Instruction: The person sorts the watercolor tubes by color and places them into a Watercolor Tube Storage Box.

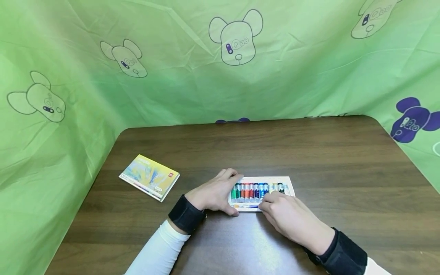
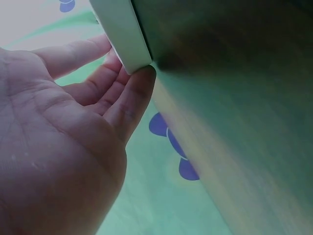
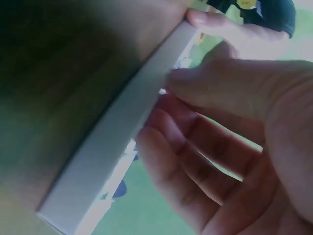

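A white paint tray [image 1: 291, 188] lies on the table, with a row of colored paint tubes [image 1: 246, 192] standing side by side in it. Along its front side lies a slim paintbrush [image 1: 252, 206] with a blue part. My left hand [image 1: 217, 193] grips the tray's left end, thumb at the near corner and fingers toward the far one. The left wrist view shows its fingers and thumb around the white corner [image 2: 128, 46]. My right hand [image 1: 288, 214] is over the tray's front right, pinching the brush's right end, which its fingers hide. Its thumb [image 3: 188, 85] is right at the rim.
A thin yellow and blue box cover [image 1: 149, 176] lies on the wooden table [image 1: 309, 149], left of the tray. Green cloth [image 1: 172, 99] with printed bear heads hangs behind and around the table. Both wrists wear black bands [image 1: 187, 214].
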`<action>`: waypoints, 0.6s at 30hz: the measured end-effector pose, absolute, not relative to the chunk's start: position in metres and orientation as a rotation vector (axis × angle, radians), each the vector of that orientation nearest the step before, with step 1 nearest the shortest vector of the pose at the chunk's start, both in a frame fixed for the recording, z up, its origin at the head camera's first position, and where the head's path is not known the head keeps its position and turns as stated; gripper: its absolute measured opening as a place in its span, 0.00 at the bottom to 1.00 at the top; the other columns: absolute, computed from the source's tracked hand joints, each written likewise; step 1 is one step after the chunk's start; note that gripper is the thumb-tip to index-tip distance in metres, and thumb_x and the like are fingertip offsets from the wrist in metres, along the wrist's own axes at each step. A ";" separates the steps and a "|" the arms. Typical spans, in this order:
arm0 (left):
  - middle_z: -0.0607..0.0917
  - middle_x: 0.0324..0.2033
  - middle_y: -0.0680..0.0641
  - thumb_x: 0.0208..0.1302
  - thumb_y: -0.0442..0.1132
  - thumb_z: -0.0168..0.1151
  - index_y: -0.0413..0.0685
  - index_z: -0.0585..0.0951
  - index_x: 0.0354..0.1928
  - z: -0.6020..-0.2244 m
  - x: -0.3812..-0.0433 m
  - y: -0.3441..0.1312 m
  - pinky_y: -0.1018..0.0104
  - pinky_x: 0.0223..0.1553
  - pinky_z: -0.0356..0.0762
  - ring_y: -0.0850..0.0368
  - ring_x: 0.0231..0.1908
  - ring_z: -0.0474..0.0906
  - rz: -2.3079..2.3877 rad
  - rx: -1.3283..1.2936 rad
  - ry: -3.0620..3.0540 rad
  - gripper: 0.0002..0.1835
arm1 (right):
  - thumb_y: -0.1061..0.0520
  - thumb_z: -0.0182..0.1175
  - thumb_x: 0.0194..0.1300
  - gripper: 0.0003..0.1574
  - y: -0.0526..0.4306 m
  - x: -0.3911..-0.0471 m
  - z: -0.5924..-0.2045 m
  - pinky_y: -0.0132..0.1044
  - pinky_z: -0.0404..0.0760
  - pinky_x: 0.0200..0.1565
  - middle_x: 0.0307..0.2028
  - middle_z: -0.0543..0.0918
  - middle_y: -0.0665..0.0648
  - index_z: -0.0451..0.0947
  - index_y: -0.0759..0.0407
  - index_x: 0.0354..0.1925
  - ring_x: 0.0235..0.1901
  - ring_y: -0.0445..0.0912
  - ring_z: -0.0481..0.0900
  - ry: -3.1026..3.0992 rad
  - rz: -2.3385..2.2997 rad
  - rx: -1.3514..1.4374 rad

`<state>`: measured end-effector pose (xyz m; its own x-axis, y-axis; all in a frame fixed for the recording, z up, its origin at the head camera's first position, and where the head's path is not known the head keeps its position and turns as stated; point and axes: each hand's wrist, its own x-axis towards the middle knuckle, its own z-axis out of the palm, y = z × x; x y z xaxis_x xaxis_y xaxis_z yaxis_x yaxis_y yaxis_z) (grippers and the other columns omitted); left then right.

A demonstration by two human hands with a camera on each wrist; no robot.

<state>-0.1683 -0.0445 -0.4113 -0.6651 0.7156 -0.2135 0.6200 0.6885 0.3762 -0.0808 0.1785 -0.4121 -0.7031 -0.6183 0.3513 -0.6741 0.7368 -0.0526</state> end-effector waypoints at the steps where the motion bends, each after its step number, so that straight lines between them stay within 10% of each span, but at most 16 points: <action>1: 0.63 0.64 0.51 0.40 0.62 0.72 0.51 0.60 0.72 -0.412 -0.168 -0.045 0.64 0.59 0.66 0.58 0.60 0.59 0.391 1.051 2.558 0.56 | 0.58 0.64 0.54 0.04 0.178 -0.080 -0.413 0.37 0.79 0.33 0.29 0.77 0.44 0.83 0.51 0.31 0.32 0.40 0.77 -2.622 0.259 1.001; 18: 0.63 0.64 0.51 0.40 0.62 0.72 0.51 0.60 0.72 -0.413 -0.170 -0.046 0.64 0.58 0.67 0.58 0.60 0.59 0.392 1.057 2.562 0.56 | 0.54 0.64 0.54 0.11 0.166 -0.075 -0.421 0.36 0.77 0.36 0.33 0.76 0.45 0.84 0.52 0.38 0.35 0.40 0.73 -2.581 0.288 0.998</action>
<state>-0.1702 -0.0458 -0.4126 -0.6651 0.7182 -0.2047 0.6242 0.6851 0.3756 -0.0754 0.1659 -0.4208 -0.6870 -0.6079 0.3982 -0.6807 0.7302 -0.0597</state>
